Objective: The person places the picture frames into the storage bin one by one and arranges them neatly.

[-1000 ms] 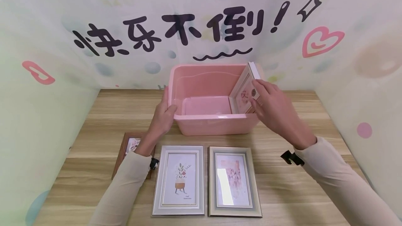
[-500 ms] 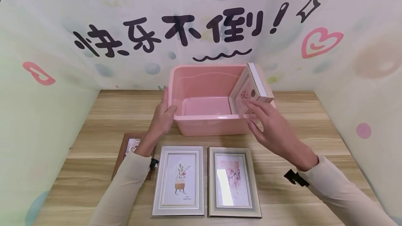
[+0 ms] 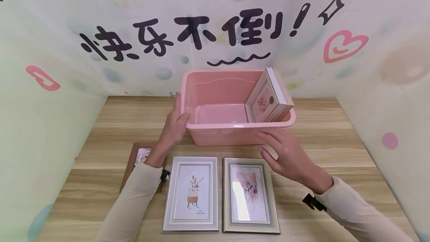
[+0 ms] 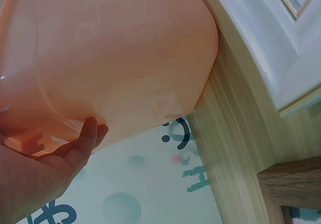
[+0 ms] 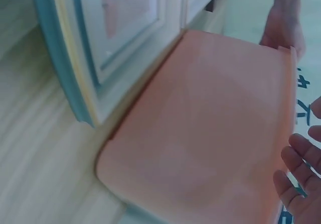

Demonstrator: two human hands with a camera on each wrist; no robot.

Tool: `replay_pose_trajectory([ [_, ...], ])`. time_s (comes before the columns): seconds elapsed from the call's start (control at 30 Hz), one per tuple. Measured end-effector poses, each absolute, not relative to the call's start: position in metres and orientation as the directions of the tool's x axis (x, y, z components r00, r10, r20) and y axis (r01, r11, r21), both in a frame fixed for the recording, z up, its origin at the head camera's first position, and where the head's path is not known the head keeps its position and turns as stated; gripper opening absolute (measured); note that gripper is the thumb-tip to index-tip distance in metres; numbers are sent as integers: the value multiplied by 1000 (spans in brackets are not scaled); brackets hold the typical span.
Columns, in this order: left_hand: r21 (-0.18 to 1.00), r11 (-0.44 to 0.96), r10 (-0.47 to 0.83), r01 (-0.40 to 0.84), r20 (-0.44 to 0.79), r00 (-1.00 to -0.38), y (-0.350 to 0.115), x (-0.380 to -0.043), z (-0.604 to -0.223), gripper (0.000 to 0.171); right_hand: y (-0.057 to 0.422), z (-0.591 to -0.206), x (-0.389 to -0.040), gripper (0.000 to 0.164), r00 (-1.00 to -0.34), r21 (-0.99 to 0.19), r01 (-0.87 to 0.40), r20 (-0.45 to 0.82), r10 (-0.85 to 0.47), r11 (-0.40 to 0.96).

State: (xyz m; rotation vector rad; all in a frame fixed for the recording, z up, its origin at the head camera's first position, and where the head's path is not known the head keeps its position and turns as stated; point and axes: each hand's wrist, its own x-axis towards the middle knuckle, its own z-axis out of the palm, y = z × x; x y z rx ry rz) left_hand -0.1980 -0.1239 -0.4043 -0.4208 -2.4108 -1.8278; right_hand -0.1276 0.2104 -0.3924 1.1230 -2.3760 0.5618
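A pink plastic basin (image 3: 228,135) stands at the back of the wooden table. My left hand (image 3: 174,124) grips its left rim, thumb over the edge; in the left wrist view the fingers (image 4: 83,143) curl against the outer wall. Inside the basin, picture frames (image 3: 263,102) lean upright against the right end, one behind another. My right hand (image 3: 285,154) holds nothing, its fingers loosely extended just in front of the basin. Below it lies a cream picture frame (image 3: 273,212) with a pink flower print. Beside that lies a white frame (image 3: 168,212) with a potted-plant print.
A brown wooden picture frame (image 3: 130,167) lies at the left, partly hidden under my left forearm. Behind the basin hangs a printed cloth backdrop (image 3: 141,74) with black lettering, closing off the table's back and sides.
My right hand has let go of the picture frame in the basin and drawn back toward me, down in front of the rim. The left hand has stayed on the basin.
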Motion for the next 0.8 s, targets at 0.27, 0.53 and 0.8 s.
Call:
replay_pose_trajectory([
  [0.27, 933, 247, 161, 260, 225, -961, -124, -199, -404, 76, 210, -417, -127, 49, -651, -234, -749, 430, -625, 619],
  [0.53, 933, 258, 156, 252, 217, -964, -124, -199, -404, 76, 212, -436, -127, 53, -772, -349, -634, 221, -596, 690],
  [0.8, 938, 266, 152, 221, 186, -971, -124, -198, -402, 76, 216, -455, -130, 55, -794, -399, -591, 134, -593, 701],
])
